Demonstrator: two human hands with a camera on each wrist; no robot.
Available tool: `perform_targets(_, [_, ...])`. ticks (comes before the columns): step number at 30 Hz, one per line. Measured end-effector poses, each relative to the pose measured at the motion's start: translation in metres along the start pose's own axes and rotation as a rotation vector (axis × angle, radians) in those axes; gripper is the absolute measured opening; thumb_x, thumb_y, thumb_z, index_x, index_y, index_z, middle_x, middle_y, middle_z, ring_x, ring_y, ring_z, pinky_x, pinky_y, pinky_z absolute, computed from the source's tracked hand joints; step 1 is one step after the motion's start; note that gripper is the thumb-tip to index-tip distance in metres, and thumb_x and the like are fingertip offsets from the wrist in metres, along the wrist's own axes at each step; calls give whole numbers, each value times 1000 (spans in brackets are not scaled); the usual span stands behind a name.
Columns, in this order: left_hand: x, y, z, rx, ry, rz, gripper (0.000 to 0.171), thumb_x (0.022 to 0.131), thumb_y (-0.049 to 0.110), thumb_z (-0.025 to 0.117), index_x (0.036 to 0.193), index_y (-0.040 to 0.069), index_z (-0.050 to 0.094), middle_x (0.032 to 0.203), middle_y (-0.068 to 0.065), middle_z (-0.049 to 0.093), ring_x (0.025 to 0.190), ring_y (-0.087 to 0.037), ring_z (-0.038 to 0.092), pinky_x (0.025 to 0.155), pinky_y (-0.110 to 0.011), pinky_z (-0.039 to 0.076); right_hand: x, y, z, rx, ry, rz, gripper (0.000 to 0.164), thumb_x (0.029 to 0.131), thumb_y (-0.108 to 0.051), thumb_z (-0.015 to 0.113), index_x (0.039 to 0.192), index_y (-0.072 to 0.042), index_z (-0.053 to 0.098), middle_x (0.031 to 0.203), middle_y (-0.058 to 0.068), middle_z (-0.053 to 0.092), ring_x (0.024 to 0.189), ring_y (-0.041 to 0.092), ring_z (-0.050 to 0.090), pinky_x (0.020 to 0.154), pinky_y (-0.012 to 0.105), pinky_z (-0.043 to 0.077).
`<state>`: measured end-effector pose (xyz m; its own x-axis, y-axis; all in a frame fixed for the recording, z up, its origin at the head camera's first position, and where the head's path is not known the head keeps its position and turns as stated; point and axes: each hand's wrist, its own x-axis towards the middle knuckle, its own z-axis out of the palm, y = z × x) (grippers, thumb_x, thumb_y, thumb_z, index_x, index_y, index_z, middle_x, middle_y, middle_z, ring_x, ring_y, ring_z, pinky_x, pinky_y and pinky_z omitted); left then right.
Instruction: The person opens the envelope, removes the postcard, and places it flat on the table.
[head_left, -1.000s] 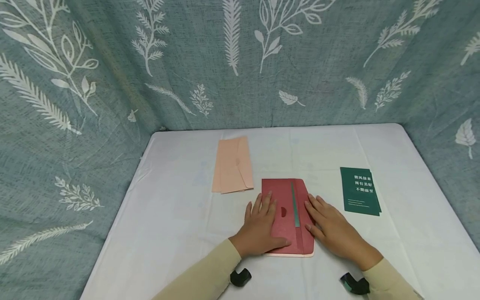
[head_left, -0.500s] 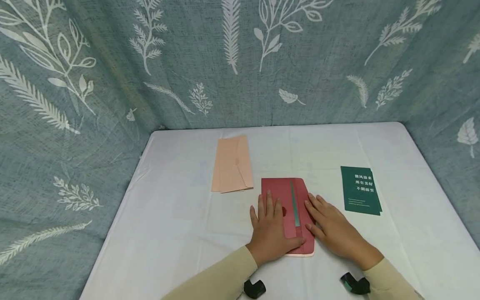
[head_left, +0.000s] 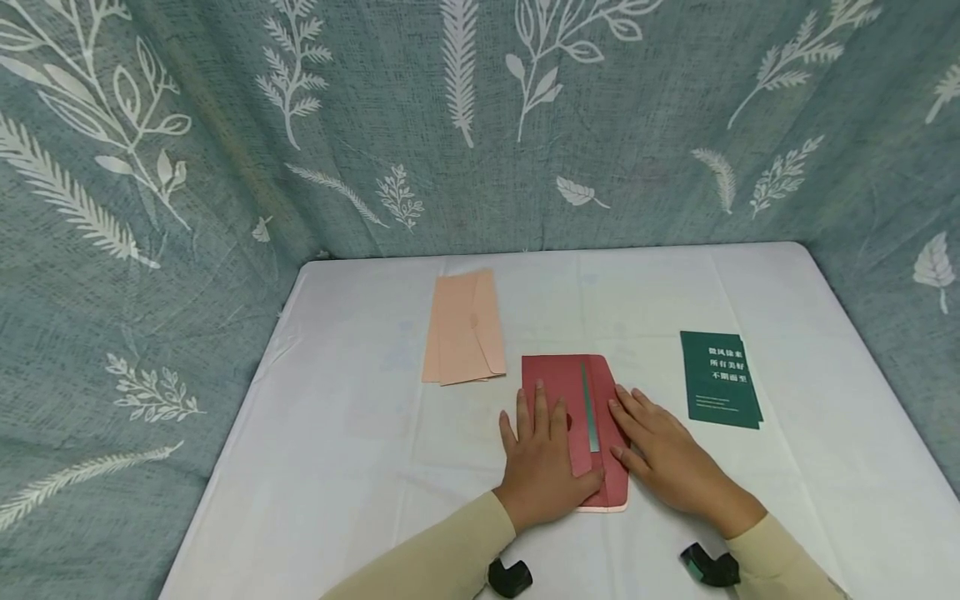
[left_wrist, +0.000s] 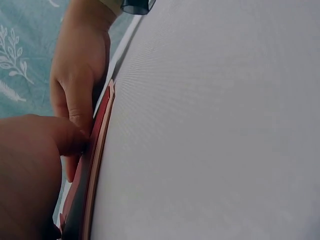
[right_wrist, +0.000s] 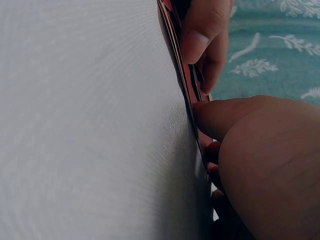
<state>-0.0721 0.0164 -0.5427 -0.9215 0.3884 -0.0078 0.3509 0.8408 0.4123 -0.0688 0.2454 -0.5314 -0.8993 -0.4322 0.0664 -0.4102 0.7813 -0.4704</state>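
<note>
A red notebook [head_left: 555,371] lies flat on the table, with a green strip [head_left: 589,408] down its front and a pale edge along the bottom. My left hand [head_left: 543,475] rests palm down on its lower left part, fingers spread and straight, covering much of that side. The thumb points right across the cover. My right hand [head_left: 671,458] lies along the right edge, its fingertips touching the cover there. In the left wrist view, the notebook's edge [left_wrist: 102,135] shows several thin layers beside the left thumb.
Peach envelopes [head_left: 468,329] lie overlapped at the back left. Dark green cards [head_left: 720,379] with white writing are stacked at the right. The white-covered table [head_left: 360,433] ends at a leaf-patterned teal curtain [head_left: 502,200] behind and at both sides.
My left hand has slid to the right across the notebook, mostly in the first half second, and its thumb now reaches nearer the right side. The right hand has stayed in place.
</note>
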Motion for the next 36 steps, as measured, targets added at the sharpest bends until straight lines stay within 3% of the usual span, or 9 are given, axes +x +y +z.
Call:
perform_targets(10, [-1, 1, -3, -101, 23, -4, 91, 90, 40, 66, 164, -3, 36, 178, -26, 4, 161, -53, -3, 114, -84, 4, 0, 2, 2, 6, -2, 2, 66, 108, -30, 70, 162, 0, 47, 173, 17, 36, 160, 41, 27, 122, 62, 27])
perform_targets(15, [-1, -1, -2, -170, 55, 8, 78, 87, 35, 66, 159, 13, 45, 179, -22, 8, 160, -54, -3, 112, -85, 2, -1, 3, 3, 11, 1, 0, 67, 107, -29, 70, 162, 1, 47, 173, 18, 36, 159, 42, 27, 122, 63, 28])
perform_targets(21, [-1, -4, -3, -237, 102, 63, 55, 88, 30, 62, 142, 29, 68, 179, -18, 13, 158, -58, 0, 109, -89, 3, -1, 4, 4, 12, -12, 24, 68, 107, -30, 71, 163, -1, 46, 174, 15, 34, 160, 41, 25, 122, 64, 28])
perform_targets(27, [0, -3, -4, -209, 91, 85, 44, 90, 31, 65, 134, 29, 72, 180, -20, 10, 157, -62, 1, 107, -91, 4, -1, 4, 3, 24, -22, 31, 68, 107, -31, 70, 164, -2, 45, 175, 15, 33, 161, 40, 24, 123, 63, 26])
perform_targets(32, [0, -3, -4, -158, 82, 90, 50, 87, 39, 78, 134, 28, 69, 178, -23, 13, 156, -64, 4, 106, -91, 8, 0, 4, 2, 40, -16, 34, 68, 107, -31, 71, 164, -3, 46, 174, 14, 35, 160, 40, 25, 121, 65, 29])
perform_targets(36, [1, -3, -3, -161, 73, 85, 51, 85, 37, 78, 135, 28, 67, 178, -22, 13, 156, -63, 4, 106, -91, 8, 2, 7, 0, 50, -2, 35, 65, 107, -31, 71, 161, -2, 51, 172, 14, 38, 159, 41, 29, 119, 67, 32])
